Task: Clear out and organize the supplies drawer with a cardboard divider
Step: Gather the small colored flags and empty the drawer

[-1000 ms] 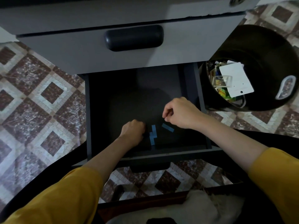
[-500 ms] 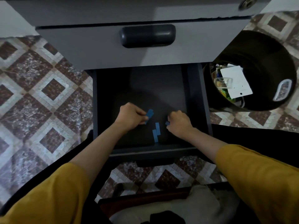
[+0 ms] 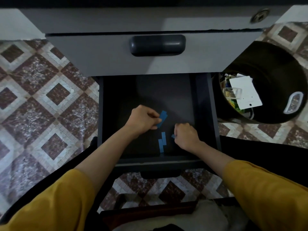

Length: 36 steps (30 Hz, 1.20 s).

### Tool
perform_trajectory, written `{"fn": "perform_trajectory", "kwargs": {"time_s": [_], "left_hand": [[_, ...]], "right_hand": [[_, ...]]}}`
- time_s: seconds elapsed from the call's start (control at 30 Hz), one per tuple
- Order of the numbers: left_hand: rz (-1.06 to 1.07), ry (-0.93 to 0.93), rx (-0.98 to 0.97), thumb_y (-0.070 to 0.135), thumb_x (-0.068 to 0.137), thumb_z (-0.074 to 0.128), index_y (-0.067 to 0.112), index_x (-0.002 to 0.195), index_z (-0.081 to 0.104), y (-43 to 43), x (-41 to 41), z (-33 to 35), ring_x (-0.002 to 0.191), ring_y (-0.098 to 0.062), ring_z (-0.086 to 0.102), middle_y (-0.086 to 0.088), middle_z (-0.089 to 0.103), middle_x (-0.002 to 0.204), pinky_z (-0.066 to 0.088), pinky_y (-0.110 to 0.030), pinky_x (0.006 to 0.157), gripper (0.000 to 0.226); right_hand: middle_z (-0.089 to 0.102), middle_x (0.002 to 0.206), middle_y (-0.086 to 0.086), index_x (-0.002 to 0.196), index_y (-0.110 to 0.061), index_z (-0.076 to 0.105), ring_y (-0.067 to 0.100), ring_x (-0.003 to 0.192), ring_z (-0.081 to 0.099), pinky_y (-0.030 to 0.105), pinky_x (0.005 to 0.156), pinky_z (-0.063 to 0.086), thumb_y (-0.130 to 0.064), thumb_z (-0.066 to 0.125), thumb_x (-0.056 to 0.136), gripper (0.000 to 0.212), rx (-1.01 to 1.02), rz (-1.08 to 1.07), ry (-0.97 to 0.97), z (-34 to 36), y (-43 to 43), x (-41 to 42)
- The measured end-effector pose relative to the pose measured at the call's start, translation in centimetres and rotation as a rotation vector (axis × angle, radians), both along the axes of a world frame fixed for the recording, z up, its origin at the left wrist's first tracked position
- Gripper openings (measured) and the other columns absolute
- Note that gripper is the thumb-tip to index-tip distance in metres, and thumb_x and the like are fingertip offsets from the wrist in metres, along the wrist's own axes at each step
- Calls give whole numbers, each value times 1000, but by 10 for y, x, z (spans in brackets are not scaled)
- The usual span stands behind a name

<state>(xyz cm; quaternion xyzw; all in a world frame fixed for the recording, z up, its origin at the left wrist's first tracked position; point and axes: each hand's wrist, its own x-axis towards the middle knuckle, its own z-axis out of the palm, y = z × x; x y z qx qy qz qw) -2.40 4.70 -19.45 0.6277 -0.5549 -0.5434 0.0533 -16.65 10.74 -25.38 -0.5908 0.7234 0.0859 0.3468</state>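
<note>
Left hand [image 3: 143, 120], right hand [image 3: 186, 136]: blue strips [image 3: 162, 116]

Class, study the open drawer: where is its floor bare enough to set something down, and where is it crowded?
Crowded: the front middle of the drawer, where the left hand pinches blue strips, the right hand pinches a blue scrap, and loose strips lie between them. Bare: the back half, between the side walls, beyond both hands.

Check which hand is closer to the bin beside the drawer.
Right. The right hand is in the drawer's right half, pinching a blue scrap, on the bin's side. The left hand is farther left, mid-drawer, holding a blue strip.
</note>
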Motion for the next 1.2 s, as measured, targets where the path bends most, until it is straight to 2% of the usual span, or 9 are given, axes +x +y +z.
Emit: {"fn": "perform_trajectory", "kwargs": {"time_s": [0.07,0.13,0.23,0.37,0.7,0.97,1.03,1.13,1.2], "left_hand": [[11,26,26,9,86,62,17,89,62,-1,0,2,79,-10,62,5,57,85,56,-24,70,9],[39,72,62,8,85,64,21,79,60,-4,2,5,78,-11,63,2,60,83,56,-25,71,14],[121,147,88,9,84,64,17,82,63,-8,5,11,76,-11,65,-2,64,85,56,-20,65,9],[212,234,94,9,82,66,14,86,65,-7,3,16,69,-9,64,-2,65,82,53,-15,58,6],[233,286,33,7,77,71,14,76,65,-2,-2,16,61,-7,65,-3,67,75,53,-16,58,10],[191,270,-107,8,76,73,21,72,64,-3,-7,13,61,-7,66,1,68,71,53,-19,61,16],[186,258,-115,8,76,74,20,73,64,-3,-9,11,62,-7,67,0,68,73,53,-18,61,15],[172,300,-95,8,76,72,19,78,66,-1,-10,9,67,-6,68,1,69,78,53,-15,61,13],[61,275,-146,11,79,69,22,85,67,1,-12,9,73,0,67,10,67,83,52,-11,65,12]], "right_hand": [[65,89,3,91,-12,62,14,83,62,28,77,53,-3,65,83,12,5,-157,-194,3,-6,-1],[63,78,-1,84,-13,64,10,74,61,25,70,53,0,66,82,13,-26,-405,-442,20,-18,-2],[65,74,4,75,-11,64,13,63,61,22,54,52,3,62,84,17,-52,-679,-736,57,-35,-1],[69,82,9,83,-4,65,19,72,69,28,60,59,1,63,83,6,59,-946,-984,80,-37,0],[71,88,12,93,-4,66,23,77,72,32,65,59,-4,58,89,9,112,-1050,-1063,87,-34,-2],[72,87,7,95,-2,69,15,78,72,24,66,58,-12,71,79,19,59,-1018,-1166,90,-35,-8],[71,90,9,94,-2,68,16,80,71,24,66,58,-7,69,79,15,50,-1022,-1174,89,-35,-9],[67,99,13,89,-5,67,23,86,69,26,64,59,5,63,82,13,-18,-1045,-1045,86,-35,-9],[65,100,13,88,-7,66,23,84,68,26,60,59,5,61,84,13,-45,-1036,-956,85,-38,-10]]}}
